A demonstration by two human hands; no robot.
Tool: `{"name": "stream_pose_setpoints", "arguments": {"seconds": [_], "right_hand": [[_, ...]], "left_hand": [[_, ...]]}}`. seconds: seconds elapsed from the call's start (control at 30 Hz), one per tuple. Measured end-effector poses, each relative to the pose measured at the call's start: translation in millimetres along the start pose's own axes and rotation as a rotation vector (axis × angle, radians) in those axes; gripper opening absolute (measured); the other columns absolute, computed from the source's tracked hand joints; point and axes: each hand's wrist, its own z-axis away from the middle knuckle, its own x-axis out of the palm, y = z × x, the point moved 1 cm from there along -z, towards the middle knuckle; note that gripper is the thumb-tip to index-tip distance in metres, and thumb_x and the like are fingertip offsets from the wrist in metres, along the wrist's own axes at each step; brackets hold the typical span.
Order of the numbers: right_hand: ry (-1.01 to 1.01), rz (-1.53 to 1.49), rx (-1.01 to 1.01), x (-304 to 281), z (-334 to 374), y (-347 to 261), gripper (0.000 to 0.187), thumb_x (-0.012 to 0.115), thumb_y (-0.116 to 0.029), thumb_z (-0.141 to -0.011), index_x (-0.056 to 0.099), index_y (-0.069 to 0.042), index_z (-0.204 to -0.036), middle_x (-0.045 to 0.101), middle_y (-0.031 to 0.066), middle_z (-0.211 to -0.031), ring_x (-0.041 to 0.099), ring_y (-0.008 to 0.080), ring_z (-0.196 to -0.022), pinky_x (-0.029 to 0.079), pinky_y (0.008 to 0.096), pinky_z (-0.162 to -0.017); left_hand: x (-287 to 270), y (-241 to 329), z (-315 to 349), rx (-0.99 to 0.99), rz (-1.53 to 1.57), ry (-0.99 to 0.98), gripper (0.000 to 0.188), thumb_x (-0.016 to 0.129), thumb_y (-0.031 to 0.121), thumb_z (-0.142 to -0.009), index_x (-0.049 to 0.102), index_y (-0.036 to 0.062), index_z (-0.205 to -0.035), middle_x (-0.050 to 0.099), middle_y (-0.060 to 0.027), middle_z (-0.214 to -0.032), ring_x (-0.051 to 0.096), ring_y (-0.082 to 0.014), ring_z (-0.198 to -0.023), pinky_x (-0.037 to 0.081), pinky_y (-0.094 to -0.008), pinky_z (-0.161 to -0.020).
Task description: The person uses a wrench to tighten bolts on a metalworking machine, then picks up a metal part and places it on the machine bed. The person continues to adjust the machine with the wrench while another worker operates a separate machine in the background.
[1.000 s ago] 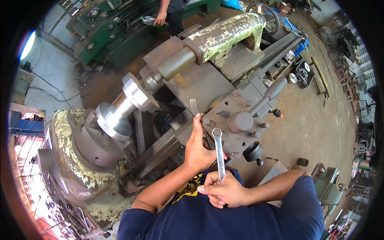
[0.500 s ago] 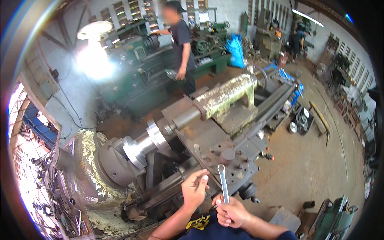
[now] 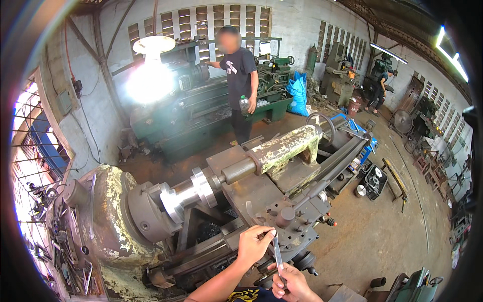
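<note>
My right hand [image 3: 292,284] is closed around the lower end of a steel wrench [image 3: 277,254], which points up and away from me. At its upper end, the thumb and fingertips of my left hand [image 3: 253,245] pinch together on the wrench's head, mostly covering it. Just beyond my hands is a lathe carriage with a round-topped tool post [image 3: 285,216]. To the left, a shiny flanged metal workpiece [image 3: 187,193] sits between the lathe chuck [image 3: 151,209] and the tailstock [image 3: 284,146].
Loose tools [image 3: 75,241] crowd the left beside the headstock. Across the lathe a person [image 3: 241,80] holds a bottle [image 3: 244,105] near a green lathe [image 3: 176,136]. A black tray [image 3: 375,181] lies on the floor at right. Another person [image 3: 380,90] stands far back.
My left hand has moved from beside the wrench to its upper end and closed on it. The view has tilted up, and the wrench has turned slightly in my right hand.
</note>
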Motion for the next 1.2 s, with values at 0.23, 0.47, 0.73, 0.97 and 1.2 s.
{"name": "stream_pose_setpoints", "arguments": {"seconds": [0.23,0.47,0.73,0.97,1.2], "right_hand": [[0.013,-0.036,0.004,-4.0,1.3,-6.4,0.029,0.046,-0.024,-0.105,0.053,0.003,-0.115,0.049,0.0043,-0.060,0.046,0.0186,-0.041,0.040,0.0329,-0.040],[-0.236,0.169,0.130,-23.9,-7.0,-25.4,0.052,0.036,-0.031,-0.109,0.039,0.010,-0.141,0.059,0.0079,-0.071,0.061,0.0240,-0.060,0.053,0.0379,-0.059],[-0.153,0.150,0.147,-17.4,-4.9,-26.3,0.049,0.037,-0.028,-0.109,0.040,0.009,-0.141,0.060,0.0067,-0.072,0.060,0.0225,-0.059,0.053,0.0371,-0.058],[-0.094,0.126,0.158,-6.5,-2.3,-28.2,0.047,0.037,-0.030,-0.110,0.044,0.007,-0.138,0.055,0.0054,-0.069,0.055,0.0199,-0.055,0.047,0.0347,-0.052],[-0.108,0.053,0.165,-0.6,0.9,-30.1,0.040,0.036,-0.026,-0.110,0.049,0.005,-0.131,0.050,0.0037,-0.067,0.048,0.0166,-0.051,0.041,0.0313,-0.048]], "left_hand": [[-0.9,8.2,-6.9,-0.026,-0.100,0.003,0.013,0.077,0.011,-0.085,0.078,0.0013,-0.094,0.070,-0.0069,-0.076,0.061,-0.0086,-0.062,0.046,-0.0246,-0.056],[-2.5,12.7,-10.1,-0.086,-0.117,-0.038,0.013,0.076,0.010,-0.085,0.077,-0.0013,-0.092,0.068,-0.0068,-0.073,0.062,-0.0109,-0.057,0.046,-0.0269,-0.048],[1.0,16.2,-11.0,-0.158,-0.141,-0.016,0.011,0.074,0.009,-0.084,0.077,-0.0008,-0.089,0.070,-0.0095,-0.075,0.065,-0.0149,-0.064,0.049,-0.0284,-0.060],[-0.9,26.8,-16.8,-0.066,-0.249,-0.027,0.011,0.076,0.008,-0.081,0.076,-0.0009,-0.087,0.070,-0.0099,-0.071,0.061,-0.0134,-0.058,0.047,-0.0296,-0.058],[-3.3,33.1,-17.5,-0.187,-0.268,-0.080,0.013,0.074,0.012,-0.084,0.076,-0.0008,-0.087,0.069,-0.0097,-0.067,0.061,-0.0149,-0.050,0.046,-0.0320,-0.047]]}}
